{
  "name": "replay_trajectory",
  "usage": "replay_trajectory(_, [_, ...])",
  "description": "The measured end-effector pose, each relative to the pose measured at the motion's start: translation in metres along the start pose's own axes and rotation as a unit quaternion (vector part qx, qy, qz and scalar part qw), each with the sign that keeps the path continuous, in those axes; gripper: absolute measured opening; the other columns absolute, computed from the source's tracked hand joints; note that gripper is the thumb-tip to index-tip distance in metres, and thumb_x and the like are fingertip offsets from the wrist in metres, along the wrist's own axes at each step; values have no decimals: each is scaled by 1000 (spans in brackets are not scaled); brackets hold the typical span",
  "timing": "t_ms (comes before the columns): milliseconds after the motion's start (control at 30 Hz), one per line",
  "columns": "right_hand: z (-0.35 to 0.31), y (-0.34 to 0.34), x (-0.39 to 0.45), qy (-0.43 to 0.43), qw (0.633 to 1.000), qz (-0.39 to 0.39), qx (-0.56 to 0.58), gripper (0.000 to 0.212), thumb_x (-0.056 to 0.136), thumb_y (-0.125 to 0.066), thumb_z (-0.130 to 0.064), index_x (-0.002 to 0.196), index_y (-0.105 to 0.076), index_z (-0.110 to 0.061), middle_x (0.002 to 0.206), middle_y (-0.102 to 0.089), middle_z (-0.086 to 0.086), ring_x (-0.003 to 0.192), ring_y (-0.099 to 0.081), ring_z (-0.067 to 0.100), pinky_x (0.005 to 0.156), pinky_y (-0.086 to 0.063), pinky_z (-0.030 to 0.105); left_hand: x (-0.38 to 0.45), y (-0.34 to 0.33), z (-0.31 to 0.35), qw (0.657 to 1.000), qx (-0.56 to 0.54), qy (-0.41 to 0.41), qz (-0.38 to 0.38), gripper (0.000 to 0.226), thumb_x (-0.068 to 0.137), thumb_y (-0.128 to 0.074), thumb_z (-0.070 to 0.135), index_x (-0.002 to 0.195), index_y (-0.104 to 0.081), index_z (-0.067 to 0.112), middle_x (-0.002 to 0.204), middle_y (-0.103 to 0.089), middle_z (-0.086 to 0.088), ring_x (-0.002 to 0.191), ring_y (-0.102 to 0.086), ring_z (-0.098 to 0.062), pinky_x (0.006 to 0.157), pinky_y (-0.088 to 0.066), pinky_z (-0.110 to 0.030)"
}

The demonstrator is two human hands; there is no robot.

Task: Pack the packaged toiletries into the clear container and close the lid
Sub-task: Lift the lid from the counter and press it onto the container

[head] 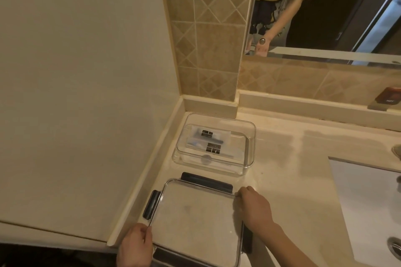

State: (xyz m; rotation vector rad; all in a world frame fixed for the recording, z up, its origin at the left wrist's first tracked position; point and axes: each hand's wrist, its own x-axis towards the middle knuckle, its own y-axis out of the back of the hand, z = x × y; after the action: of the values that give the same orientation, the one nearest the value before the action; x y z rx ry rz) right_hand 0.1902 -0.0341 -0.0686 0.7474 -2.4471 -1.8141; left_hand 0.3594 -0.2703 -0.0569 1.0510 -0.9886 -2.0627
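both hands on the clear lid, open container just beyond it in the counter corner

the beige counter runs into a corner of plain wall and tan tile; a mirror hangs above the backsplash and a white sink lies to the right, well apart from the container. nothing stands between lid and container. the container is a clear rounded rectangle, uncovered, with two white packaged toiletries lying flat inside, each bearing a dark label. the lid lies flat on the counter near the front edge, clear with dark latches on its sides. the left hand is curled around the lid's near left corner, fingers closed on the rim; the right hand rests on the right edge, fingertips pinched at the far right corner.
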Motion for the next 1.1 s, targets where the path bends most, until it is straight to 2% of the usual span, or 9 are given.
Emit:
replay_trajectory(133, [7,12,-14,12,999,-6,41,12,94,-46,-21,103,-53,-18,97,-66,2,76,-55,19,64,-39,27,-8,9,6,999,-30,6,14,9,91,-62,24,92,-65,15,95,-70,-9,89,-59,-22,91,-46,-34])
replay_trajectory(267, [10,38,-28,42,995,-5,95,8,97,-46,-24,99,-53,-20,95,-68,2,81,-61,20,70,-46,31,-20,21,14,996,-87,16,-12,25,90,-63,15,115,-68,9,105,-69,-15,102,-61,-31,103,-43,-41])
replay_trajectory(367, [10,66,-39,63,991,9,120,7,96,-49,-25,100,-54,-24,93,-68,-2,80,-62,16,73,-47,29,-28,31,24,990,-137,28,-36,25,90,-64,12,114,-68,11,96,-68,-18,88,-64,-32,94,-50,-46])
replay_trajectory(467, [8,94,-49,82,987,47,130,18,97,-49,-28,111,-61,-26,100,-69,-7,88,-64,9,79,-48,26,-32,39,33,989,-148,-30,6,23,87,-67,12,110,-71,11,93,-63,-11,86,-61,-27,93,-49,-42])
replay_trajectory(567, [2,125,-61,115,978,104,140,19,96,-50,-31,111,-61,-31,100,-66,-14,71,-58,-6,70,-42,14,-31,50,44,976,-211,-48,12,23,89,-65,17,112,-71,16,75,-66,-6,62,-61,-21,62,-52,-30])
replay_trajectory(700, [-8,167,-85,182,954,176,163,16,92,-40,-44,102,-43,-56,92,-57,-26,76,-61,-2,64,-45,11,-21,67,60,923,-371,-60,-80,21,98,-51,16,117,-60,15,73,-75,-13,46,-64,-26,35,-48,-29])
replay_trajectory(800, [-7,182,-92,224,936,207,174,18,95,-43,-34,105,-48,-47,93,-54,-20,62,-64,5,61,-48,19,-19,80,82,873,-459,-67,-153,35,100,-42,35,112,-60,8,91,-76,-14,61,-70,-30,39,-54,-32])
replay_trajectory(933, [-4,184,-90,245,909,263,211,17,93,-51,-20,106,-59,-27,101,-54,-17,71,-66,3,60,-47,15,-19,95,107,764,-591,-70,-250,80,79,-35,73,120,-57,8,110,-71,-18,86,-70,-43,44,-58,-39])
replay_trajectory(1100, [-4,172,-86,244,887,295,259,16,89,-59,-13,102,-65,-21,104,-58,-6,90,-62,8,74,-45,11,-10,105,126,655,-677,-36,-334,80,70,-57,69,124,-55,9,122,-67,-19,108,-65,-43,66,-59,-53])
